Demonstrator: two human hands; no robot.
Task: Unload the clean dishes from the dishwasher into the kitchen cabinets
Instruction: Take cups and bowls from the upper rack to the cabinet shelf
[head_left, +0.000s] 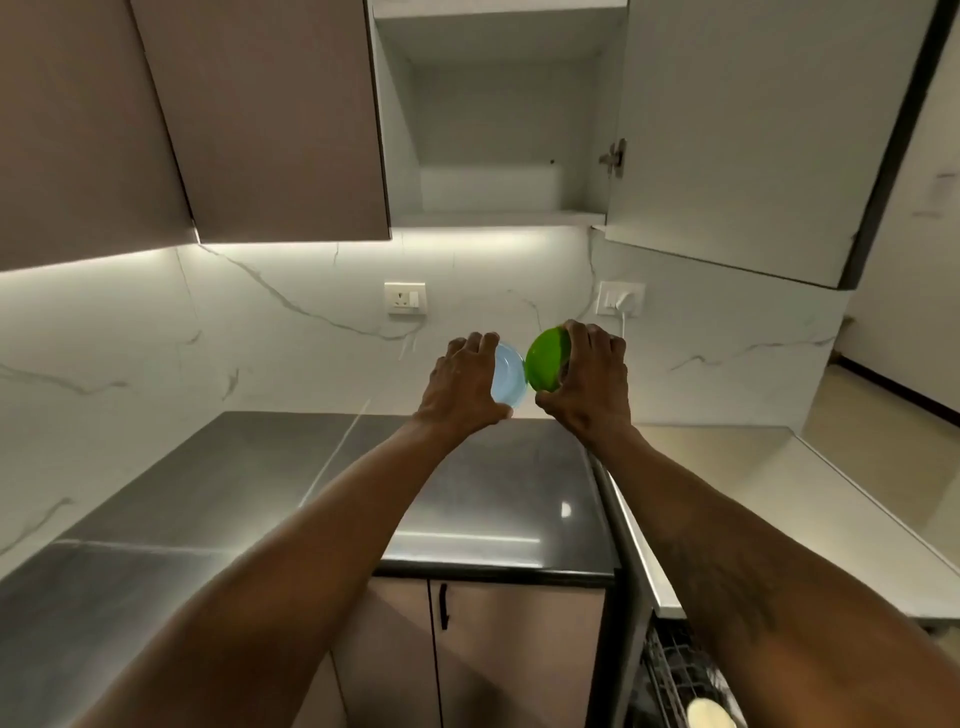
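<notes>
Blue bowl (506, 375) and green bowl (544, 364) are held up in the middle of the frame, under the open cabinet (488, 215). The left hand (462, 382) curls its fingers round the blue one and the right hand (589, 387) round the green one. The rims look very close. A bump could make one slip and fall onto the counter (493, 493).
</notes>
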